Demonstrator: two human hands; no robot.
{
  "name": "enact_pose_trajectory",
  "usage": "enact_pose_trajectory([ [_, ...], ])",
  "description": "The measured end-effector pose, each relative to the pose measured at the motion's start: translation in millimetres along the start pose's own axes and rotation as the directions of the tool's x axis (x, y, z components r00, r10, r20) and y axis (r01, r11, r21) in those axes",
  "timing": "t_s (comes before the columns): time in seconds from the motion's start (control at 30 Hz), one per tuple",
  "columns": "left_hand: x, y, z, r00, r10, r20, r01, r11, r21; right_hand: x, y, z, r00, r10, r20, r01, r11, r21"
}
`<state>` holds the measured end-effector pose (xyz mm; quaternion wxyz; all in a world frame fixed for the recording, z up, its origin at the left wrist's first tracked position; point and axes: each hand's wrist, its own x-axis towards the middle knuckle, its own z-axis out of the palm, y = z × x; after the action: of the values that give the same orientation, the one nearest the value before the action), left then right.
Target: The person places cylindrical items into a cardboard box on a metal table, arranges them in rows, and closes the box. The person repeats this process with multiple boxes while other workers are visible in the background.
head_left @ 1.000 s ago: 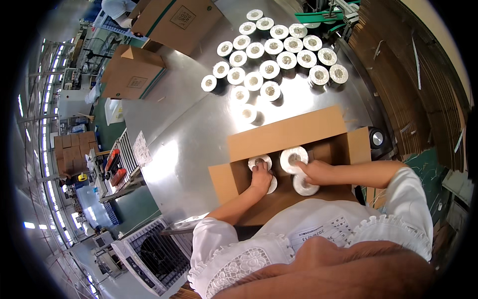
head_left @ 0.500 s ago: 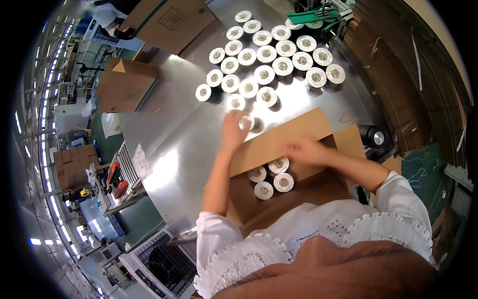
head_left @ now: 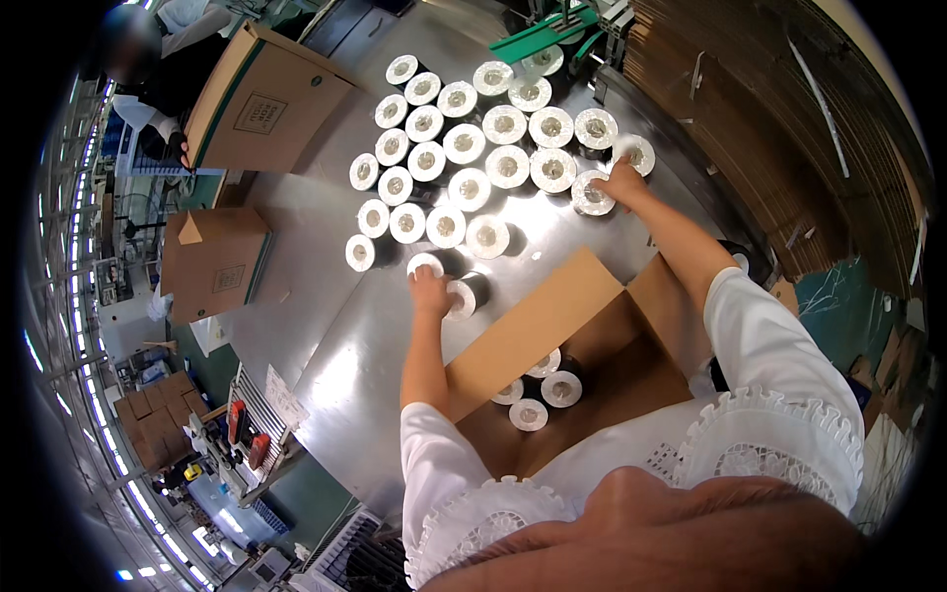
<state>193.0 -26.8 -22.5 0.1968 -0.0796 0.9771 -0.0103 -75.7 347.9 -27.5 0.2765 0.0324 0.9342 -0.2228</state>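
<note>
I am wearing white sleeves [head_left: 745, 308], and my white collar [head_left: 779, 429] is showing an openwork lace pattern. The steel counter [head_left: 306, 316] is gleaming silver-grey, flaring to white in patches. Across it, the rolls [head_left: 504, 125] are showing whitish tops, greyish-beige centres and dark sides. At the far edge, a fixture arm [head_left: 543, 37] is standing out bright green. By the near edge, the open carton [head_left: 536, 326] is showing plain tan on its flap, deeper brown inside. Along the left edge, two brown cartons [head_left: 258, 118] are each bearing a green stripe and a dark square print. Beyond the right edge, stacked cardboard [head_left: 764, 138] is showing dark brown.
</note>
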Motion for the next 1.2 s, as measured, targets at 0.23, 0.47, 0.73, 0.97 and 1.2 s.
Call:
enact_pose_trajectory([
  [0.23,-108,-18,-139,0.883,-0.356,-0.307,0.139,0.822,-0.553,-8,14,-11,0.994,-0.030,0.103,0.041,0.993,-0.112],
  [0.47,-233,74,-192,0.953,-0.199,0.228,0.163,-0.299,-0.940,23,58,10,0.981,-0.007,-0.195,0.038,0.988,0.152],
  [0.73,-205,236,-92,0.992,0.044,-0.120,-0.122,0.602,-0.789,-142,6,-167,0.869,-0.466,-0.167,0.487,0.746,0.454],
  [0.97,-155,300,-9,0.925,0.341,0.167,-0.323,0.938,-0.127,-326,-27,-160,0.172,-0.893,0.415,0.973,0.219,0.070],
  [1.2,-168,264,48,0.932,0.159,0.326,-0.174,0.985,0.017,-350,11,-41,0.410,-0.418,0.811,0.879,0.418,-0.229],
])
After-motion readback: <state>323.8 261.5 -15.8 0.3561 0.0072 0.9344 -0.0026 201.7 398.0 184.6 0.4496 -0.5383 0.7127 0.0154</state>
